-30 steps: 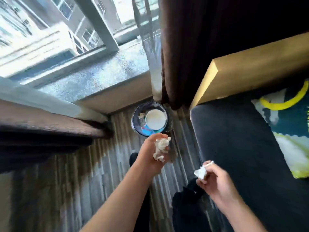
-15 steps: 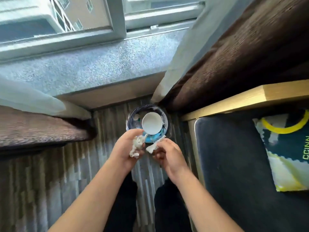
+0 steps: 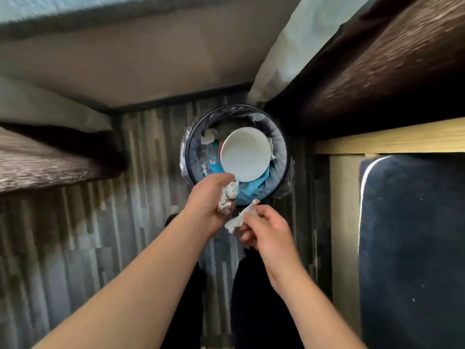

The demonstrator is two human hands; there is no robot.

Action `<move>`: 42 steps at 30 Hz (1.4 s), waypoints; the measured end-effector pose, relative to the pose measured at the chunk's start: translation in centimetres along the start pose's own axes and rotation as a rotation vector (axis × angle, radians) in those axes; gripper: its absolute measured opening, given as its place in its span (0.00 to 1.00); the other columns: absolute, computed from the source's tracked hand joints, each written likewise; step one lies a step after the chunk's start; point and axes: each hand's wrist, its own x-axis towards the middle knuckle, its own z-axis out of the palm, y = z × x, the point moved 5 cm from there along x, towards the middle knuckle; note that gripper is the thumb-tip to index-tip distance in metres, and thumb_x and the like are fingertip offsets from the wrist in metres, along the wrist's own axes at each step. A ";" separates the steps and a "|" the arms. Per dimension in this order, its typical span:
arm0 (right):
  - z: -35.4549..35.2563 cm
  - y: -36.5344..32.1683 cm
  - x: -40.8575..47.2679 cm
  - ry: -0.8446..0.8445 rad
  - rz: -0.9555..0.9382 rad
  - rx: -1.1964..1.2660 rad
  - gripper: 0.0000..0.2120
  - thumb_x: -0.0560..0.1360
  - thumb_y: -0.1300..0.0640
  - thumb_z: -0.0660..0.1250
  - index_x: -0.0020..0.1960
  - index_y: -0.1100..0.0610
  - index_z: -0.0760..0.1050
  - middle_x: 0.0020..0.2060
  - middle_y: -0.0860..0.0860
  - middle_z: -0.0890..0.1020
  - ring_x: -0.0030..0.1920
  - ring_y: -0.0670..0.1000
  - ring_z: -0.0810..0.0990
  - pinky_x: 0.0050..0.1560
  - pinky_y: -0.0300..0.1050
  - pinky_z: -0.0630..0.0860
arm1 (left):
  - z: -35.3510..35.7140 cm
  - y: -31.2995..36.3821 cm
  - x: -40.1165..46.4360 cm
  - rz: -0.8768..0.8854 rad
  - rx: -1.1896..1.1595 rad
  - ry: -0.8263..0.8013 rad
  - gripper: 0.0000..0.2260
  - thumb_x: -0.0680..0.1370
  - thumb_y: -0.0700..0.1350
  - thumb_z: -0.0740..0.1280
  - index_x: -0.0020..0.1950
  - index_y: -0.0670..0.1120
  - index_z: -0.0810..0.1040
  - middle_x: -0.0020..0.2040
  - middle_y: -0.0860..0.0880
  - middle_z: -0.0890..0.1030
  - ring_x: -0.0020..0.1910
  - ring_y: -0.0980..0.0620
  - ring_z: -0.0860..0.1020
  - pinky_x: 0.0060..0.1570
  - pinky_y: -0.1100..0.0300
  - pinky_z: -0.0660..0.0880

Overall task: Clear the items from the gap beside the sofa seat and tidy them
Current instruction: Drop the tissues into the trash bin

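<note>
Left hand and right hand, both clenched, nearly touch, forearms outstretched.

floor: striped wood | curtain: brown, upper right | wall: beige, below window sill

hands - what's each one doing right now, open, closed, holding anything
Left hand: closed on a crumpled tissue wad, over the near rim of the bin.
Right hand: closed, pinching a smaller tissue scrap.
</note>
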 end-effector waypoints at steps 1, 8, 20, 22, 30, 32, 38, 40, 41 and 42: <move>-0.2 0.1 1.0 -0.001 -0.016 -0.024 0.05 0.79 0.58 0.67 0.47 0.57 0.80 0.31 0.47 0.80 0.32 0.46 0.76 0.38 0.42 0.77 | 0.4 0.0 1.7 0.020 0.037 0.022 0.06 0.75 0.38 0.68 0.51 0.39 0.79 0.40 0.42 0.79 0.31 0.47 0.77 0.24 0.63 0.69; -1.5 -0.7 5.1 -0.022 -0.077 -0.158 0.05 0.80 0.58 0.67 0.47 0.58 0.80 0.30 0.47 0.81 0.32 0.43 0.76 0.37 0.36 0.77 | 4.6 3.6 8.2 0.746 1.022 0.230 0.08 0.77 0.40 0.65 0.50 0.47 0.84 0.55 0.43 0.81 0.49 0.45 0.78 0.48 0.62 0.68; -2.4 -3.1 10.2 0.016 -0.061 -0.240 0.05 0.78 0.61 0.65 0.45 0.54 0.76 0.30 0.47 0.85 0.32 0.48 0.86 0.45 0.56 0.85 | 6.4 4.2 12.5 0.817 1.354 0.237 0.09 0.79 0.34 0.62 0.55 0.40 0.80 0.59 0.38 0.72 0.51 0.39 0.74 0.45 0.57 0.68; -1.9 -3.8 10.7 0.047 -0.112 -0.402 0.06 0.78 0.59 0.65 0.43 0.51 0.74 0.30 0.46 0.86 0.34 0.47 0.87 0.43 0.57 0.85 | 6.0 4.4 12.5 0.794 1.350 0.230 0.09 0.78 0.35 0.63 0.54 0.40 0.80 0.56 0.39 0.73 0.51 0.39 0.74 0.47 0.55 0.69; 0.5 -6.7 15.9 0.141 -0.199 -0.891 0.04 0.77 0.63 0.65 0.44 0.59 0.77 0.47 0.59 0.83 0.45 0.59 0.84 0.43 0.51 0.82 | 5.0 4.7 12.8 0.701 1.267 0.256 0.05 0.79 0.41 0.63 0.49 0.44 0.78 0.53 0.43 0.70 0.47 0.45 0.69 0.47 0.57 0.69; 0.9 -6.8 17.5 0.148 -0.146 -0.790 0.08 0.78 0.63 0.64 0.42 0.64 0.78 0.44 0.58 0.83 0.44 0.58 0.84 0.42 0.50 0.83 | 4.9 4.8 12.8 0.698 1.245 0.262 0.07 0.81 0.44 0.61 0.44 0.44 0.75 0.50 0.42 0.72 0.46 0.46 0.69 0.45 0.57 0.63; 1.6 -6.2 19.8 0.118 -0.027 -0.708 0.09 0.77 0.65 0.61 0.38 0.58 0.71 0.36 0.53 0.73 0.33 0.52 0.69 0.26 0.42 0.60 | 5.0 4.3 12.3 0.700 1.196 0.187 0.18 0.75 0.32 0.57 0.61 0.43 0.77 0.60 0.39 0.72 0.47 0.45 0.71 0.42 0.61 0.66; 1.5 -5.7 20.1 0.082 0.019 -0.697 0.09 0.76 0.66 0.58 0.40 0.58 0.71 0.38 0.53 0.74 0.39 0.55 0.72 0.29 0.43 0.65 | 5.0 4.1 11.7 0.704 1.166 0.149 0.22 0.74 0.29 0.57 0.64 0.44 0.76 0.62 0.41 0.70 0.43 0.48 0.70 0.39 0.61 0.68; 1.4 -5.5 20.2 0.059 0.030 -0.677 0.09 0.77 0.66 0.57 0.47 0.59 0.75 0.44 0.55 0.78 0.46 0.57 0.76 0.36 0.46 0.74 | 5.1 4.0 11.5 0.710 1.168 0.133 0.23 0.74 0.29 0.57 0.65 0.44 0.75 0.63 0.41 0.70 0.45 0.48 0.70 0.42 0.60 0.69; 1.2 -5.3 20.2 0.042 0.047 -0.654 0.15 0.78 0.65 0.57 0.60 0.58 0.77 0.56 0.56 0.80 0.55 0.58 0.78 0.49 0.51 0.79 | 5.1 3.8 11.2 0.723 1.178 0.118 0.23 0.74 0.30 0.57 0.67 0.43 0.75 0.64 0.41 0.70 0.48 0.48 0.71 0.47 0.60 0.68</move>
